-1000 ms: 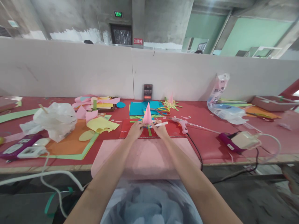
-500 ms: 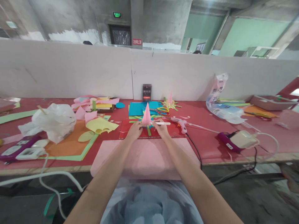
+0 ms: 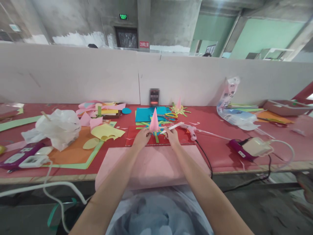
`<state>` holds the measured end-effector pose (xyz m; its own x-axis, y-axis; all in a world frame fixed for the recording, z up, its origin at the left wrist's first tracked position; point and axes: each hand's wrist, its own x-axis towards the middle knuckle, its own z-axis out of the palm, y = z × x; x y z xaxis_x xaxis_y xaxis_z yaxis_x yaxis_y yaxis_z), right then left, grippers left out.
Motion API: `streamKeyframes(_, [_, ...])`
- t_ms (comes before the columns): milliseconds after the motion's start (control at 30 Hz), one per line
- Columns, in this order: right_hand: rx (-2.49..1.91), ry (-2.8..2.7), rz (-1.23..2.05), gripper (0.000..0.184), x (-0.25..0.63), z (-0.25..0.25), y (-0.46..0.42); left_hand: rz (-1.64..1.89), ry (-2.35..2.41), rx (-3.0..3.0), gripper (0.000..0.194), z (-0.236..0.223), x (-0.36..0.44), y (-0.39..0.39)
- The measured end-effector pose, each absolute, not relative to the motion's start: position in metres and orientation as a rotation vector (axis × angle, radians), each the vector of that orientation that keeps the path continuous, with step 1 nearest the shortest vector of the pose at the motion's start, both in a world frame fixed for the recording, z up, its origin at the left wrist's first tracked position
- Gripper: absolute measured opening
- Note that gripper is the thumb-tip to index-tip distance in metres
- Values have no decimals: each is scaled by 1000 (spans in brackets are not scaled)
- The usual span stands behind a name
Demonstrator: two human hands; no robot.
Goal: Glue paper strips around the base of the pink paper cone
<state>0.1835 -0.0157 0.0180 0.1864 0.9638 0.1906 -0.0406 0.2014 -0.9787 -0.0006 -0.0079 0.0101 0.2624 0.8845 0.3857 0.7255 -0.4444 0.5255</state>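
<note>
A pink paper cone (image 3: 154, 122) stands upright on a base of green and blue paper strips (image 3: 156, 138) in front of me. My left hand (image 3: 142, 137) is closed at the left edge of this piece, its fingertips pinching the base beside the cone. On the other side, my right hand (image 3: 172, 136) grips a slim white stick (image 3: 175, 126), perhaps a pen, which slants up to the right. Its lower end is close to the strips. Just beyond lie scissors (image 3: 171, 115) with yellow and red handles, on blue paper (image 3: 144, 115).
A pink glue gun (image 3: 191, 130) with a black cord lies to the right. Behind it sits a second cone piece (image 3: 179, 107). Crumpled white plastic (image 3: 58, 125), orange paper (image 3: 70, 147) and yellow scraps (image 3: 107, 131) are at left. Purple power strips (image 3: 241, 150) lie on both sides.
The white stick has swung from nearly level to a slant, its right end now higher. My right hand has turned slightly with it. My left hand stays at the cone's base.
</note>
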Motion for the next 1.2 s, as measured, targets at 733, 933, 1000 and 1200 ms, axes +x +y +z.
streamKeyframes(733, [-1204,-1474,844,35,180,11,-25,839,1375,2266,31,17,2,-17])
streamKeyframes(933, [-1224,-1513,866,33,179,11,-26,817,1397,2241,33,21,3,-19])
streamKeyframes(1000, [-1240,-1504,893,33,179,11,-25,821,1392,2240,33,20,3,-18])
streamKeyframes(1200, [-1264,-1501,820,31,180,14,-27,811,1397,2256,34,18,2,-16])
